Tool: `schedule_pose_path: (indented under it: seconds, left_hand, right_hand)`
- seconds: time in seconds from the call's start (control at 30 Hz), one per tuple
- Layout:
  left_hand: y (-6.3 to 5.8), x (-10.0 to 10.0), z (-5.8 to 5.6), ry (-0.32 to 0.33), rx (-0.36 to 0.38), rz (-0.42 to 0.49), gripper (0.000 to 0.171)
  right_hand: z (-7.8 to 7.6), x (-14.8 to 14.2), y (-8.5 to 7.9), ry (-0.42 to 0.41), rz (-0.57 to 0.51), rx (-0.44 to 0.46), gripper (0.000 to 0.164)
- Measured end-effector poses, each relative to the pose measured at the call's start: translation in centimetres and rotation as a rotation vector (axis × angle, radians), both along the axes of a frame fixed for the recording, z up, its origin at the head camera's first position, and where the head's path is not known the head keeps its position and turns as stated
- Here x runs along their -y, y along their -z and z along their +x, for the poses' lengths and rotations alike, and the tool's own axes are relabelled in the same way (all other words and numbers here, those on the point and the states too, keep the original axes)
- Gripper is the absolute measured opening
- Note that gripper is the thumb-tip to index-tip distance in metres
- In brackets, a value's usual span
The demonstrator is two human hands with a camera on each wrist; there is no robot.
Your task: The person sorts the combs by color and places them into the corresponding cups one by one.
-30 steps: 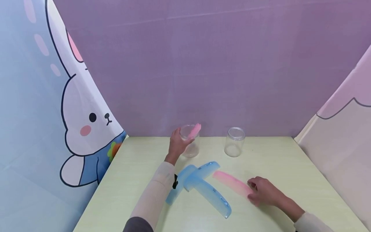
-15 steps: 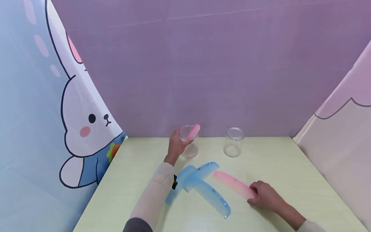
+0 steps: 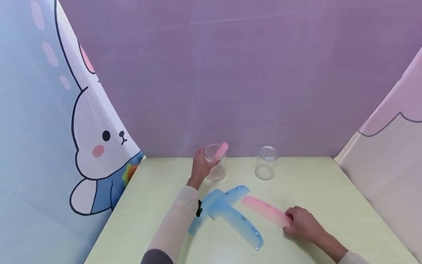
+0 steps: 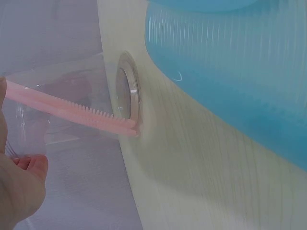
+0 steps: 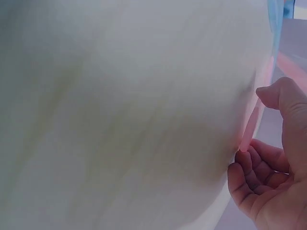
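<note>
At the back of the table my left hand [image 3: 202,167] grips a clear plastic cup [image 3: 217,173] by its side. A pink comb [image 3: 221,150] leans inside, its top sticking out above the rim; in the left wrist view its teeth [image 4: 91,111] show through the wall. My right hand [image 3: 304,224] pinches the near end of a second pink comb [image 3: 265,210], which lies on the table. The right wrist view shows thumb and fingers at that comb's end [image 5: 249,127]. Between my hands lie blue combs [image 3: 239,223], overlapping one another.
A second clear cup [image 3: 266,165] stands at the back, right of the held one. The pale yellow table [image 3: 333,190] ends at a purple backdrop [image 3: 244,80]. A rabbit-print cloth [image 3: 95,146] hangs at the left, another cloth [image 3: 395,161] at the right.
My right hand has drawn back slightly and its fingers have closed on the pink comb's near end. The left hand, its cup and the blue combs stay in place.
</note>
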State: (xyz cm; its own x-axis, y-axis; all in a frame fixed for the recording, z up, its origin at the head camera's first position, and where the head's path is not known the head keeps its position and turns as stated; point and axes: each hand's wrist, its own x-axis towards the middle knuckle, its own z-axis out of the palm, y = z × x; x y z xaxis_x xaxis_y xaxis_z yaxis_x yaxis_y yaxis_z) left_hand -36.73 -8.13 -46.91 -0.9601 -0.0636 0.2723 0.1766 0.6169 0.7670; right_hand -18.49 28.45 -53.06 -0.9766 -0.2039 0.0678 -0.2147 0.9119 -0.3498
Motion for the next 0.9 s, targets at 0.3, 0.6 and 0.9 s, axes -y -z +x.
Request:
schedule_pose_path:
  seconds: [0.3,0.6,0.9]
  left_hand:
    - [-0.2,0.0,0.0,0.0,-0.019,0.003,0.09]
    - [-0.2,-0.1,0.2,-0.002,-0.007,0.026,0.092]
    - [-0.1,0.0,0.1,-0.007,-0.009,0.009,0.092]
  right_hand:
    - [-0.6,-0.2,-0.8,-0.034,0.002,-0.087,0.036]
    - [-1.7,0.0,-1.8,-0.062,-0.013,-0.168,0.032]
    - [-3.5,0.4,-2.9,-0.079,-0.034,-0.2,0.032]
